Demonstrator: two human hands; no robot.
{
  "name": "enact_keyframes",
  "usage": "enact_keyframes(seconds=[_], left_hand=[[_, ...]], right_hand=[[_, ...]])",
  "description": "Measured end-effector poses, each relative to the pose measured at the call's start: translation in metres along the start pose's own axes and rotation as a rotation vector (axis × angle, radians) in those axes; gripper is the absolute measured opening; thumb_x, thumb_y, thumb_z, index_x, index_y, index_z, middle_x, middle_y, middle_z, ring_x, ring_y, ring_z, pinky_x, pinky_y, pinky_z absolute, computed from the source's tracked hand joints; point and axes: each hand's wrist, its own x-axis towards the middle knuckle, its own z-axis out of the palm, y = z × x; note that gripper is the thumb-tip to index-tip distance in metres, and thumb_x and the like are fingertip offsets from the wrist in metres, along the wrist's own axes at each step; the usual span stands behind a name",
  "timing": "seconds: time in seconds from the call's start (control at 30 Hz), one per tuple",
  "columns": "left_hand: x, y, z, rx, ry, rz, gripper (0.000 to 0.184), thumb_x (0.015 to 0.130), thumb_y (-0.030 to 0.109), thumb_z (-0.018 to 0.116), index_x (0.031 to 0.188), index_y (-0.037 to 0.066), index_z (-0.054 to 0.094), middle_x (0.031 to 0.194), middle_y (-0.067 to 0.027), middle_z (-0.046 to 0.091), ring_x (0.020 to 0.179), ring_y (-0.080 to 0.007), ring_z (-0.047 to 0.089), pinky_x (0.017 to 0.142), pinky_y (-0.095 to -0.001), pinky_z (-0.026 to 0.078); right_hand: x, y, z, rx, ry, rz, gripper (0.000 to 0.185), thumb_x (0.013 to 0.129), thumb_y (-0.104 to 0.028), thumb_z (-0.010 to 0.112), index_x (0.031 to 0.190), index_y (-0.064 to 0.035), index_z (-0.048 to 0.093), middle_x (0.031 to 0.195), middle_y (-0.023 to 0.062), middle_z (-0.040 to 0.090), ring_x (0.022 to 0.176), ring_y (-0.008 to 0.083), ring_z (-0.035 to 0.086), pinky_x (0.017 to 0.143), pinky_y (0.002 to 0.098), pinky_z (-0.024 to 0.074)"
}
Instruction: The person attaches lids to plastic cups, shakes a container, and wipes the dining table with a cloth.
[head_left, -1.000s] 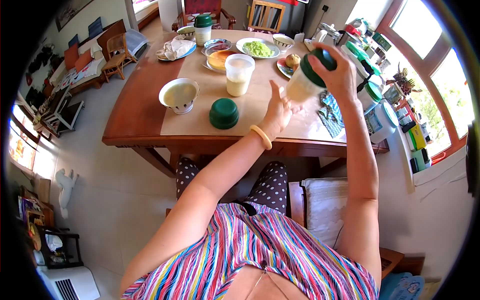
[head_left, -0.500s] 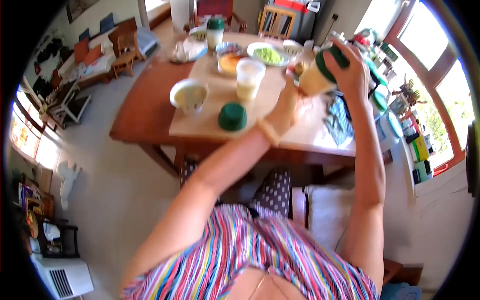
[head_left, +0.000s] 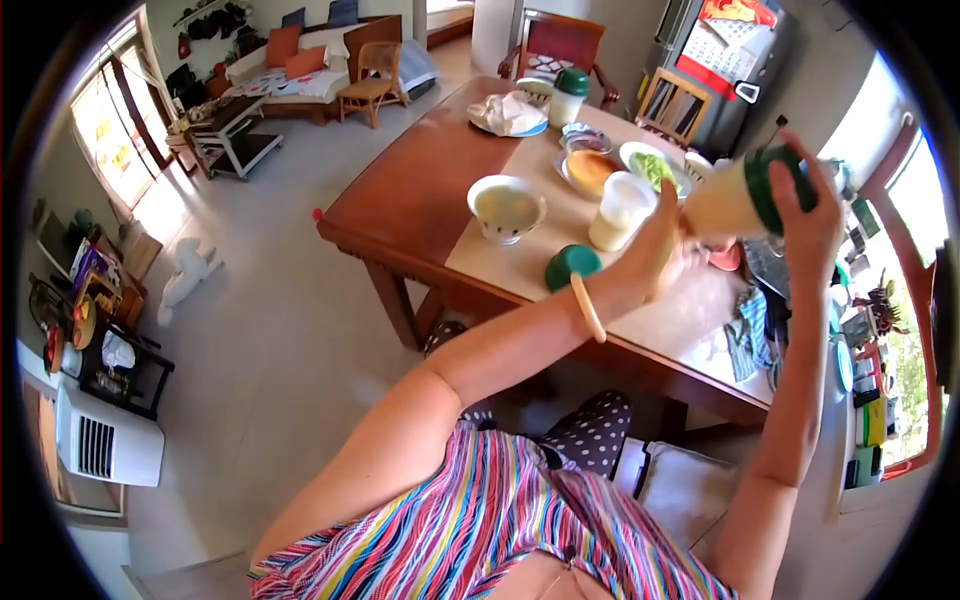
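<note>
A jar of pale cream contents with a green screw lid is held in the air above the table, tipped far onto its side. My right hand is closed around the green lid. At the other end, my left hand grips the jar's base; its fingers are partly hidden and blurred. Near my left wrist lies a loose green lid. Just beyond it stands an open translucent tub with some pale contents. A footed white bowl of yellowish liquid sits to the left.
Farther back on the table are an orange-filled dish, a plate of chopped greens, a lidded jar and a plate with crumpled white material. A bluish cloth lies by the right edge. A cushioned seat is below.
The view has swung left, so the table appears farther right. The jar is tipped nearer to horizontal, with both hands still on it.
</note>
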Motion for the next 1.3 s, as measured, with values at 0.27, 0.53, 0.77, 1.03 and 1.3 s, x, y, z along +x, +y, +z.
enact_keyframes(seconds=[0.27, 0.53, 0.77, 1.03, 1.3], left_hand=[[-0.033, 0.148, -0.073, 0.536, 0.307, 0.141, 0.084, 0.096, 0.062, 0.035, 0.139, -0.010, 0.027, 0.137, -0.0292, 0.044, 0.123, -0.0377, 0.050, 0.105, -0.0510, 0.039], [-0.167, 0.216, -0.217, 0.410, 0.747, 0.515, 0.076, 0.099, 0.053, 0.040, 0.145, -0.007, 0.024, 0.144, -0.0245, 0.038, 0.134, -0.0338, 0.040, 0.110, -0.0458, 0.035], [-0.271, 0.158, -0.220, 0.384, 0.959, 0.429, 0.055, 0.103, 0.042, 0.036, 0.139, 0.000, 0.038, 0.136, -0.0150, 0.049, 0.122, -0.0247, 0.050, 0.101, -0.0387, 0.041], [-0.254, 0.122, -0.197, 0.392, 0.886, 0.380, 0.046, 0.103, 0.034, 0.040, 0.134, 0.001, 0.044, 0.130, -0.0130, 0.054, 0.116, -0.0218, 0.054, 0.095, -0.0353, 0.044], [-0.214, 0.070, -0.151, 0.529, 0.683, 0.277, 0.034, 0.100, 0.022, 0.045, 0.129, 0.004, 0.050, 0.124, -0.0099, 0.059, 0.110, -0.0173, 0.056, 0.089, -0.0297, 0.044]], right_hand=[[0.106, -0.012, 0.134, 0.244, -0.033, -0.075, 0.042, 0.081, -0.050, 0.068, 0.111, -0.0209, 0.071, 0.094, 0.0126, 0.071, 0.087, 0.0235, 0.069, 0.081, 0.0330, 0.0531], [0.102, -0.083, 0.373, 0.279, -0.233, -0.009, 0.050, 0.075, -0.056, 0.068, 0.109, -0.0186, 0.072, 0.097, 0.0169, 0.071, 0.091, 0.0315, 0.069, 0.083, 0.0392, 0.0538], [0.075, -0.095, 0.478, 0.258, -0.507, 0.092, 0.057, 0.077, -0.057, 0.064, 0.117, -0.0178, 0.068, 0.120, 0.0186, 0.062, 0.109, 0.0330, 0.061, 0.094, 0.0405, 0.0486], [0.090, -0.080, 0.479, 0.267, -0.444, -0.104, 0.088, 0.084, -0.076, 0.043, 0.145, -0.0134, 0.039, 0.143, 0.0250, 0.040, 0.135, 0.0393, 0.037, 0.112, 0.0447, 0.0299], [0.024, -0.077, 0.217, 0.558, -0.237, -0.249, 0.029, 0.094, -0.031, 0.060, 0.104, -0.0055, 0.068, 0.081, 0.0170, 0.069, 0.072, 0.0305, 0.068, 0.064, 0.0351, 0.0519]])
